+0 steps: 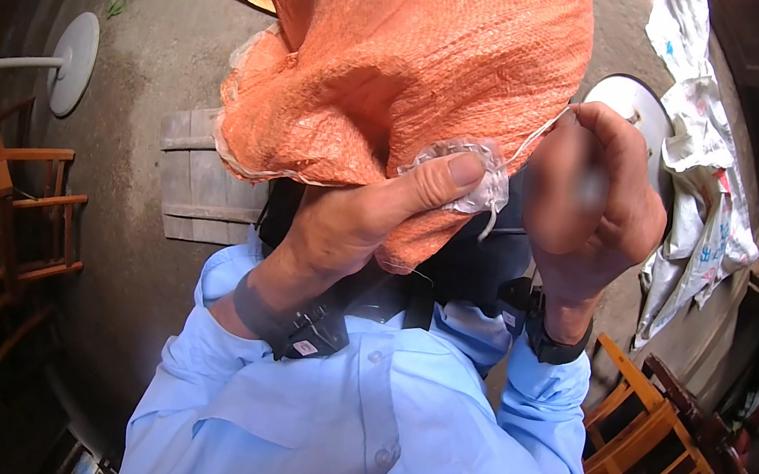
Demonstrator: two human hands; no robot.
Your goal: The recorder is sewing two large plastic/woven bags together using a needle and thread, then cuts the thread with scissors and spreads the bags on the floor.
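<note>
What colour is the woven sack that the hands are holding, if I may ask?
Orange woven sack, seen in the head view.

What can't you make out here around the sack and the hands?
- Orange woven sack: contents hidden by its fabric; top cut off by the head view's upper edge.
- Right hand: fingers blurred, grip on the white string unclear.
- Left hand: its fingers hidden behind the sack.

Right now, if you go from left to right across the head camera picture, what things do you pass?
Dark wooden chair → grey wooden board → left hand pinching the orange woven sack → right hand pulling a white string → white sacks → orange wooden chair.
</note>
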